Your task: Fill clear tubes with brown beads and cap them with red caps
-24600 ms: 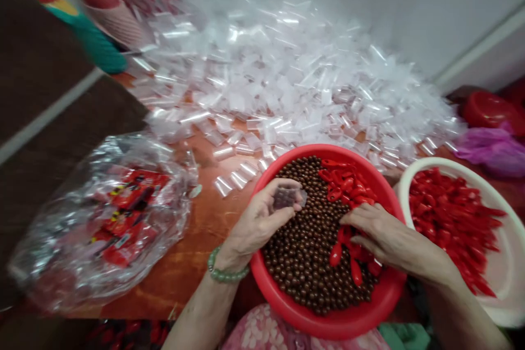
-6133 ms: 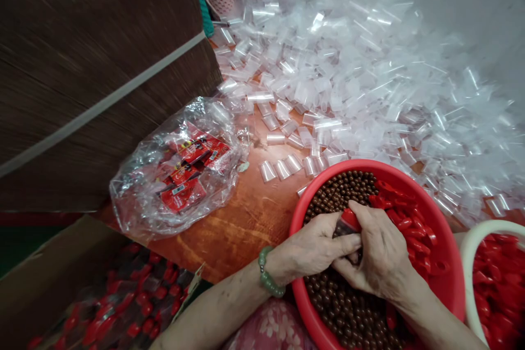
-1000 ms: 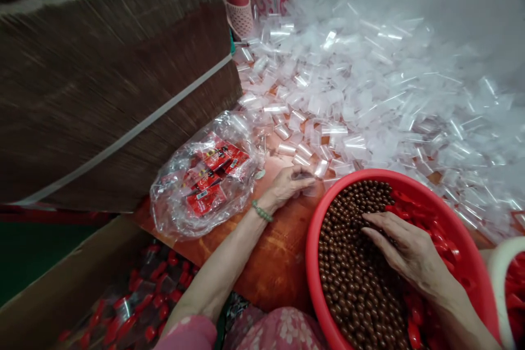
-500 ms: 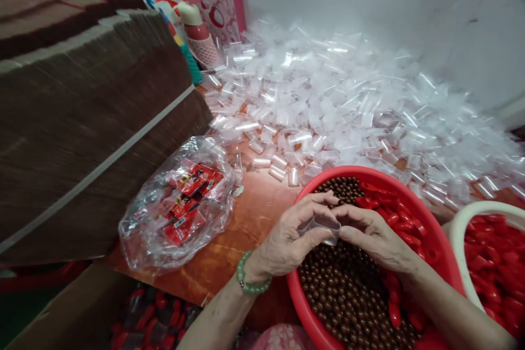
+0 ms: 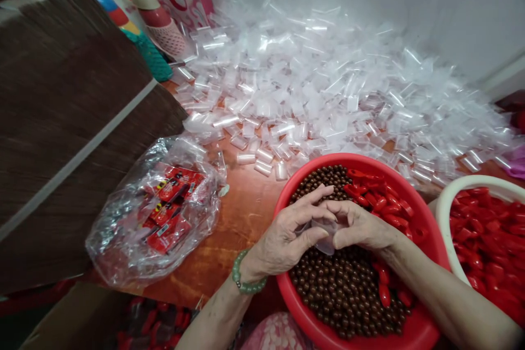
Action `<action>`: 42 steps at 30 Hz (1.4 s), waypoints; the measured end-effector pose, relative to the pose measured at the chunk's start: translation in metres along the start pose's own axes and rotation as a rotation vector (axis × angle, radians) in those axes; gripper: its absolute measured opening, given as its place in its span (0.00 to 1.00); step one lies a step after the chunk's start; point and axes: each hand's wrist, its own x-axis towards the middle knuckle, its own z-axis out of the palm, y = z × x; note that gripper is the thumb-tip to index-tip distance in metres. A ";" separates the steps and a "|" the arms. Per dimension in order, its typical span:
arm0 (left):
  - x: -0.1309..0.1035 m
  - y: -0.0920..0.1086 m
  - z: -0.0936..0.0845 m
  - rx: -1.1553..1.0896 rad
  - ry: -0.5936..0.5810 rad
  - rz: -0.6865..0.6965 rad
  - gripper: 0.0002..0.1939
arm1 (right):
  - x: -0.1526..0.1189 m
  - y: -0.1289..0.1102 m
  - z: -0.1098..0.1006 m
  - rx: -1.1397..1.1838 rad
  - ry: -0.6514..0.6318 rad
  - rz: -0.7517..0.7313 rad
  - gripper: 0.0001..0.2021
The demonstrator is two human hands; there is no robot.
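Above a red tub (image 5: 289, 295), my left hand (image 5: 289, 235) is closed around a small clear plastic container (image 5: 325, 244). My right hand (image 5: 365, 228) pinches the same container at its right side, thumb below and fingers above. The container is tilted and partly covered by the fingers; whether anything is inside, I cannot tell. Beneath the hands, the tub holds many glossy brown balls (image 5: 342, 295). Shiny red plastic pieces (image 5: 388, 205) lie along its right side, some under my right wrist.
A broad heap of clear plastic containers (image 5: 311, 76) covers the back. At right stands a cream tub (image 5: 445, 219) of red pieces. Left are a clear bag (image 5: 118, 240) with red printed packets, a strapped brown stack (image 5: 61, 93), and a bottle (image 5: 158, 16).
The view has shifted, so most things sit further left. The clear container has turned and tilts downward more between my hands; both hands keep hold of it.
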 end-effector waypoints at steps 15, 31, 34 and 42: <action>-0.008 -0.012 0.023 0.276 0.355 -0.143 0.31 | 0.003 -0.018 -0.004 -1.904 0.222 0.064 0.08; -0.022 0.000 0.011 0.277 0.215 -0.149 0.36 | -0.005 -0.013 -0.022 -0.998 0.106 -0.113 0.19; -0.018 0.000 0.012 0.352 0.156 -0.178 0.33 | -0.018 -0.015 -0.026 -0.814 0.194 -0.083 0.22; -0.005 -0.004 0.022 0.383 0.054 -0.156 0.33 | -0.026 -0.018 -0.037 -0.754 0.239 -0.165 0.23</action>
